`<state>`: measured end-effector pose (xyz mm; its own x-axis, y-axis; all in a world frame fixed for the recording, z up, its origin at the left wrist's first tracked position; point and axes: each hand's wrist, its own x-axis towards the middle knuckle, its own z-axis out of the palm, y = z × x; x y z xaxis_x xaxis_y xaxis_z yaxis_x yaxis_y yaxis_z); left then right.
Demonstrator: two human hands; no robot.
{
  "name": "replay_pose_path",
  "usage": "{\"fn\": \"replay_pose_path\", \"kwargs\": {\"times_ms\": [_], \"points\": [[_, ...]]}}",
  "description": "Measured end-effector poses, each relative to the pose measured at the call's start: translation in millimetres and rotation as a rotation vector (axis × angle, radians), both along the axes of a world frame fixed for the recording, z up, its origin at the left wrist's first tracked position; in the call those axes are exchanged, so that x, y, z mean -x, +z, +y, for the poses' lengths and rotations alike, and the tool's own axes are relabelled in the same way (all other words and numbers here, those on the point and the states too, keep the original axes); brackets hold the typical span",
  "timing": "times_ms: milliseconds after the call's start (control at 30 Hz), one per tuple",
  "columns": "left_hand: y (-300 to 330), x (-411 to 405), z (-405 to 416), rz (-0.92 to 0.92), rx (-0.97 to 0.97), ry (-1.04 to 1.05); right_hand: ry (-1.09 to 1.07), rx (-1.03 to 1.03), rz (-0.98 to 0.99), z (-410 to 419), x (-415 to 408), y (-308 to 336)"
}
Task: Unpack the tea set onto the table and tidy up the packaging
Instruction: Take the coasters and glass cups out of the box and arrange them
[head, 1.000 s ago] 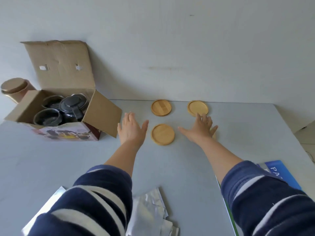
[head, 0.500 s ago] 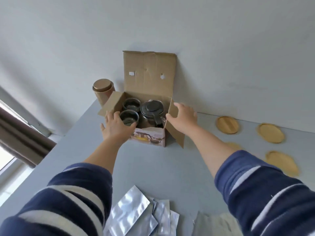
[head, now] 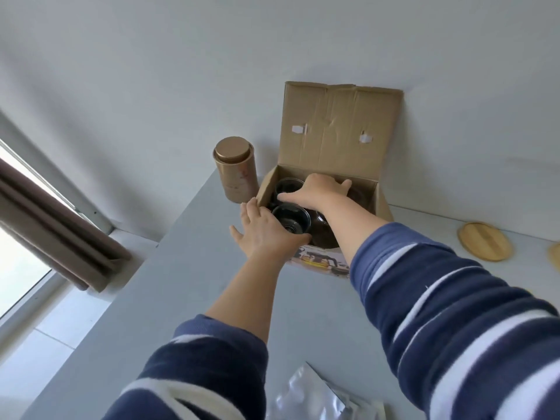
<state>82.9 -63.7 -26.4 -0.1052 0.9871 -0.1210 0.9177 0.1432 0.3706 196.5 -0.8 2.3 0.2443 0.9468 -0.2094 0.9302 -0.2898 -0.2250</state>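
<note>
An open cardboard box stands at the back of the grey table, its lid flap upright against the wall. Two dark glass cups sit inside, a near cup and a far cup. Beside them a dark teapot is mostly hidden. My left hand lies against the box's front-left corner with fingers spread, its thumb by the near cup. My right hand reaches into the box, palm down and fingers spread, over the teapot. What lies under it is hidden.
A gold tea tin stands just left of the box. Wooden coasters lie to the right. Silver foil bags lie at the near edge. The table's left edge drops toward a window with a brown curtain.
Both hands left the coasters and went to the box. The right hand has moved from the box's right flap into the box; the left stays at the front-left corner.
</note>
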Motion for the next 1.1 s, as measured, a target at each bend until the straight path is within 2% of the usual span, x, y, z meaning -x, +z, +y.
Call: {"fn": "replay_pose_path", "kwargs": {"times_ms": [167, 300, 400, 567, 700, 867, 1100], "points": [[-4.7, -1.7, 0.0, -0.024, -0.049, 0.014, -0.029, 0.009, -0.064, 6.5, 12.8, -1.3], [-7.6, -0.5, -1.2, -0.016, -0.087, 0.006, -0.072, -0.1, 0.002, -0.7, 12.3, 2.7], [-8.3, 0.8, -3.0, -0.024, -0.116, 0.006, -0.105, -0.229, 0.122, -7.9, 10.4, 10.7], [-3.4, 4.6, -2.3, -0.063, -0.14, 0.004, -0.165, -0.404, 0.507, -24.4, -15.1, 34.4], [18.2, -4.8, 0.1, -0.081, -0.258, -0.015, -0.282, -0.569, 0.661, -47.6, -58.0, 51.0], [58.4, -23.0, 4.2, -0.089, -0.415, -0.122, -0.435, -0.667, 0.611, -89.5, -106.3, 54.5], [72.2, -144.6, -24.4, -0.251, -0.454, -0.271, -0.704, -0.756, 0.547, -164.0, -223.7, 36.3]]}}
